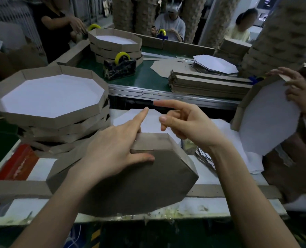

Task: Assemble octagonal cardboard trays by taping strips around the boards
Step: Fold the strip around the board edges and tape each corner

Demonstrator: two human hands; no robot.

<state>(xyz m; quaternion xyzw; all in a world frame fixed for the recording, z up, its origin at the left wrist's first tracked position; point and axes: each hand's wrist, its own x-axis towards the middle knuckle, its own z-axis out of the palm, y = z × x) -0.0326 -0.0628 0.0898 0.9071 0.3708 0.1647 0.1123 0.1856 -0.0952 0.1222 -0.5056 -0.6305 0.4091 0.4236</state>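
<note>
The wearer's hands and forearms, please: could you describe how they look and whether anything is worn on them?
The left hand and the right hand are bare: no gloves, rings, watch or bracelet show. Both forearms are uncovered down to the frame's edge, with no sleeve in view. Visible nails are short and plain.

The brown octagonal tray [130, 178] is seen tilted up on edge, its underside turned to the camera, with a strip [152, 142] folded round its upper rim. Finished trays [50, 97] are stacked white side up at left. Beyond, flat strips [207, 85] are piled beside white boards [215, 66] and a tape dispenser [120, 67].
</note>
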